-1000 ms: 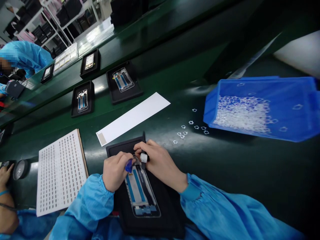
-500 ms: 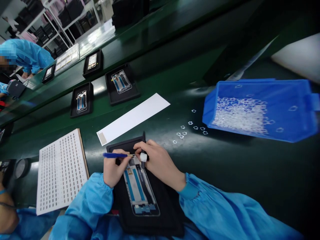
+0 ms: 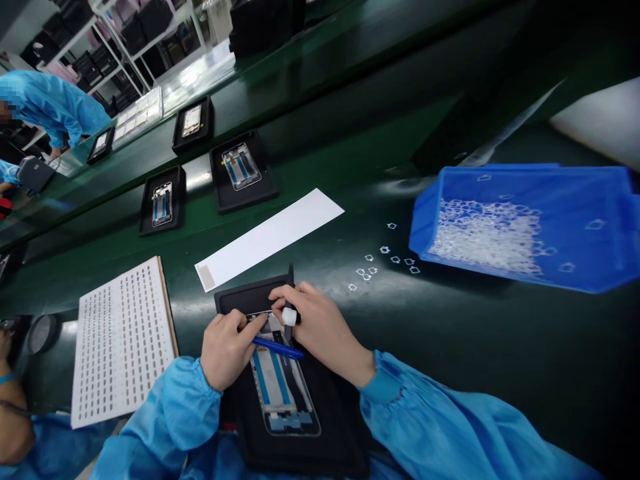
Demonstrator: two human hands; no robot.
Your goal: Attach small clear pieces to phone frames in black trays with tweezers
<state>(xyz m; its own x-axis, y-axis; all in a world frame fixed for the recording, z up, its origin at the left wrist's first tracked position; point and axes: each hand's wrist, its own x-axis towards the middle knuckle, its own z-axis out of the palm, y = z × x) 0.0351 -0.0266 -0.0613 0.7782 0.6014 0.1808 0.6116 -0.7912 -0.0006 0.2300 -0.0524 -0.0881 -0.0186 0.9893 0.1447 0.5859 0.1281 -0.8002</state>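
Observation:
A phone frame [image 3: 283, 387] with blue strips lies in a black tray [image 3: 300, 440] right in front of me. My left hand [image 3: 227, 350] is closed on a blue tweezers-like tool [image 3: 277, 347], which lies across the top of the frame with its end pointing right. My right hand [image 3: 320, 327] rests at the frame's top edge, its fingers pinched around a small black tool with a white tip [image 3: 289, 315].
A white sheet of small parts [image 3: 120, 340] lies to the left, a white paper strip [image 3: 270, 238] beyond the tray. A blue bin [image 3: 525, 230] of clear pieces stands at the right, loose pieces [image 3: 385, 263] beside it. More trays with frames [image 3: 163, 200] ride the belt; another person's arm [image 3: 10, 407] at far left.
The blue tool in my left hand swung from pointing left to lying across the frame, pointing right. My right hand stayed at the frame's top edge.

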